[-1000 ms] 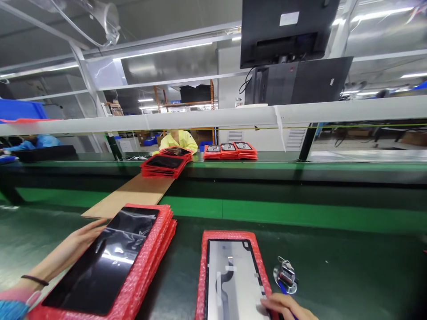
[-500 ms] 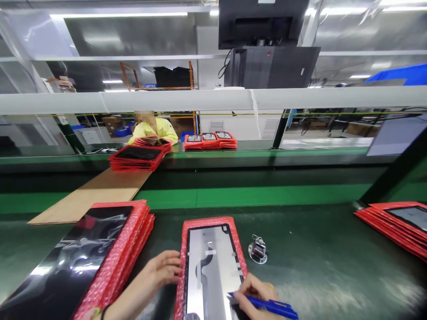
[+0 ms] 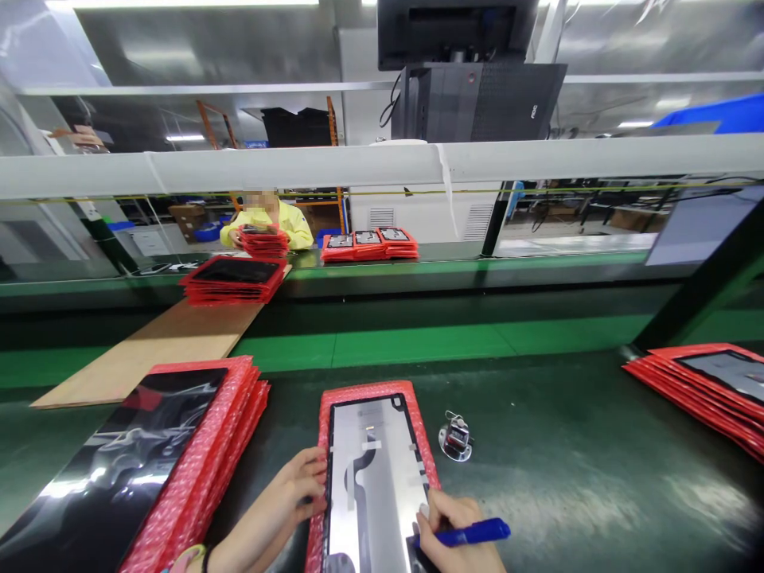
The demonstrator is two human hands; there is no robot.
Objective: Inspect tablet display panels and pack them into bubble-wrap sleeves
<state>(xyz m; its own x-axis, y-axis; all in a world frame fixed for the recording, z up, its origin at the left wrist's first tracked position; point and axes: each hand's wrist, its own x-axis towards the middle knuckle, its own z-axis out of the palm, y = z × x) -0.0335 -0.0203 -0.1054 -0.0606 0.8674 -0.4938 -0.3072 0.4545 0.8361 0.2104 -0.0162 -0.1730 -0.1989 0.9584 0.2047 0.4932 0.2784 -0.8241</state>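
Observation:
A grey panel lies face-down on a red bubble-wrap sheet on the dark green bench in front of me. My left hand rests on the sheet's left edge, fingers curled against the panel's side. Over the panel's lower right part, my right hand is closed on a blue pen. To the left lies a stack of red bubble-wrap sheets with a glossy black panel on top.
A small metal clip-like object sits right of the panel. Another red stack lies at the right. Across the green conveyor a person in yellow holds red sheets beside more stacks and a brown board. Monitors hang overhead.
My left hand left the black panel on the left stack and came to the grey panel's left edge. My right hand now shows the blue pen over the panel. The view shifted right.

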